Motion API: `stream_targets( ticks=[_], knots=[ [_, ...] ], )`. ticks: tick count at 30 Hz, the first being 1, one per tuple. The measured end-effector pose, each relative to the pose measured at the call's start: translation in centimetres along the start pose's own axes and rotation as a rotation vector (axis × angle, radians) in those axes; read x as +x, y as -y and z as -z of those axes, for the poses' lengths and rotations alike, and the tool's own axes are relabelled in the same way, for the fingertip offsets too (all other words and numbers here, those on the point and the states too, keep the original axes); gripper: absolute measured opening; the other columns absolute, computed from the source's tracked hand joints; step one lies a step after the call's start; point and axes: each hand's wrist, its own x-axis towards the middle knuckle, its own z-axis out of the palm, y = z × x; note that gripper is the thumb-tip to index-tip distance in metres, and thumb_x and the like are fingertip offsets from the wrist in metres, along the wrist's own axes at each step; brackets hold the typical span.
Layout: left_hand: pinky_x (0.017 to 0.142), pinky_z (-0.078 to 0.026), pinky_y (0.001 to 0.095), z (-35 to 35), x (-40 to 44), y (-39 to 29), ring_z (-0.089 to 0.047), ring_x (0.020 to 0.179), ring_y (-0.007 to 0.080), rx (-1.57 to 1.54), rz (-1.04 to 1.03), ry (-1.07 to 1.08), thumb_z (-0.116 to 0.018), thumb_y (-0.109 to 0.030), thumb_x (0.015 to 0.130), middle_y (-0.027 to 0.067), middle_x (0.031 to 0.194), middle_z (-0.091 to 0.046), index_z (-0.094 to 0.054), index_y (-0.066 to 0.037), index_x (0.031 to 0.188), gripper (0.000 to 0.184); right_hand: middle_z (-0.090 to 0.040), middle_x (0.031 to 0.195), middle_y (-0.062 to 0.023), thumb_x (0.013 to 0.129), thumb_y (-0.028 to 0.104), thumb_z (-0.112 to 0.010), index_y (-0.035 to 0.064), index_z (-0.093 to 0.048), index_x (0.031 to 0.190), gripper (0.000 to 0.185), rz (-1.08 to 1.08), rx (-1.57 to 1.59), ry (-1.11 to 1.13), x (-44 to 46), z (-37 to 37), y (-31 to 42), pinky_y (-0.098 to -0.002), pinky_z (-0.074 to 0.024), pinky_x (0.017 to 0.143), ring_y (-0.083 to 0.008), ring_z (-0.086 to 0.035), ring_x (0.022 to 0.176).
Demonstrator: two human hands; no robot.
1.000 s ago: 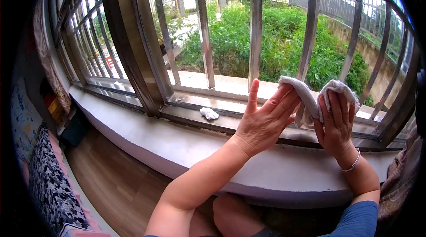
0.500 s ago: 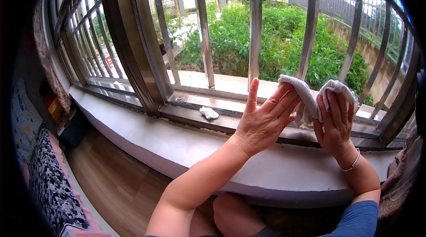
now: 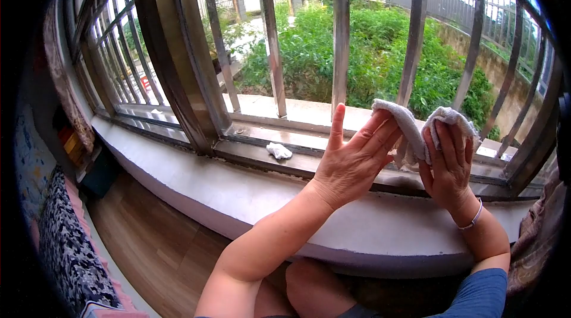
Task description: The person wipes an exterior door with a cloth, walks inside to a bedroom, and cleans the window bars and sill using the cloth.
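A light grey cloth [image 3: 409, 127] spans both hands at the window bars, sagging between them in a V. My left hand [image 3: 351, 169] grips its left end, the little finger sticking up free and the other fingertips partly covered by the fabric. The other end is bunched in my right hand [image 3: 449, 172], whose fingers press up against it. Behind the cloth stands a metal window bar [image 3: 413, 50]; whether the cloth wraps around it I cannot tell. A crumpled white wad [image 3: 279, 151], perhaps tissue, lies on the window track [image 3: 250, 154] left of my left hand.
A white sill [image 3: 250, 199] runs below the window frame. More metal bars [image 3: 341, 38] stand across the opening, with green plants outside. A curtain [image 3: 538, 235] hangs at the right. Patterned bedding [image 3: 65, 246] is at the lower left, beside the wooden floor [image 3: 148, 229].
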Motion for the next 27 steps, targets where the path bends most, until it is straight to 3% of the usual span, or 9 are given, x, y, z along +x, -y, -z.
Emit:
stream_targets(
  ticks=[10, 27],
  knots=[
    [0.104, -0.001, 0.0643, -0.01, -0.05, 0.0, -0.024, 0.135, 0.0158, -0.028, 0.009, -0.014, -0.056, -0.032, 0.083, -0.0015, 0.143, -0.033, -0.044, -0.018, 0.132, 0.052, -0.044, 0.133, -0.0113, 0.079, 0.018, -0.055, 0.0064, -0.054, 0.122, 0.045, 0.022, -0.01, 0.0, 0.06, 0.12, 0.05, -0.051, -0.0129, 0.108, -0.0319, -0.035, 0.128],
    [0.103, -0.001, 0.0654, 0.03, -0.03, 0.01, -0.023, 0.135, 0.0155, -0.033, 0.01, -0.003, -0.054, -0.031, 0.084, -0.0009, 0.142, -0.033, -0.044, -0.017, 0.132, 0.051, -0.041, 0.135, -0.0115, 0.08, 0.018, -0.054, 0.0068, -0.052, 0.125, 0.047, 0.028, 0.0, 0.019, -0.02, 0.06, 0.11, -0.0514, -0.0108, 0.108, -0.0316, -0.032, 0.13]
  ],
)
